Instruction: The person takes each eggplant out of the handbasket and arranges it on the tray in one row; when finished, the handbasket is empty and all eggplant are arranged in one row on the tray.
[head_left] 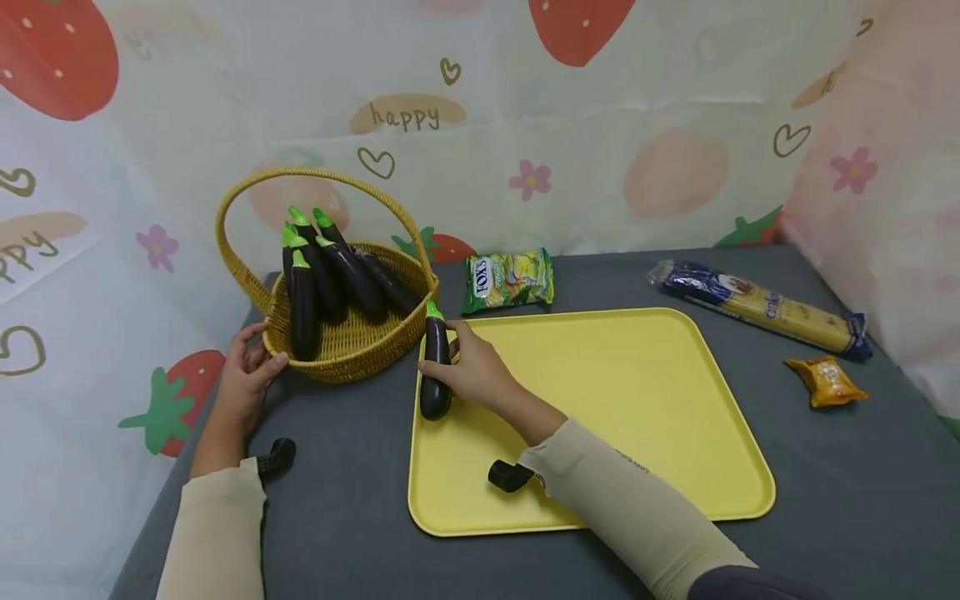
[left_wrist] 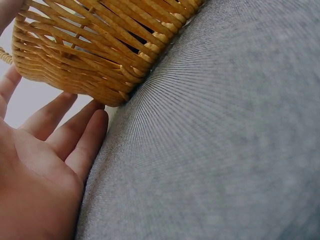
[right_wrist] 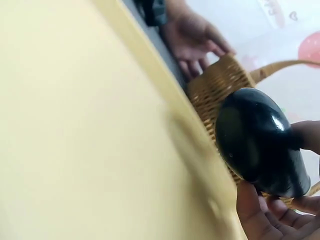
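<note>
My right hand [head_left: 476, 367] grips a dark eggplant [head_left: 435, 375] with a green stem, thumb on one side and fingers on the other. The eggplant is upright in the head view, overlapping the left rim of the yellow tray [head_left: 600, 417]; its rounded, shiny end [right_wrist: 255, 140] faces the right wrist camera. Left of the tray stands a woven basket [head_left: 352, 367] with a tall arched handle. Several more eggplants [head_left: 360, 279] lean inside it, stems up. My left hand [head_left: 243, 375] touches the basket's left end, its fairly straight fingers [left_wrist: 75, 120] spread against the outer wall.
Behind the tray lies a green FOX'S candy bag [head_left: 510, 281]. To the right are a long blue-and-yellow packet [head_left: 765, 308] and a small orange packet [head_left: 827, 382]. A grey cloth [head_left: 337, 517] covers the table, with a printed curtain [head_left: 570, 125] behind it.
</note>
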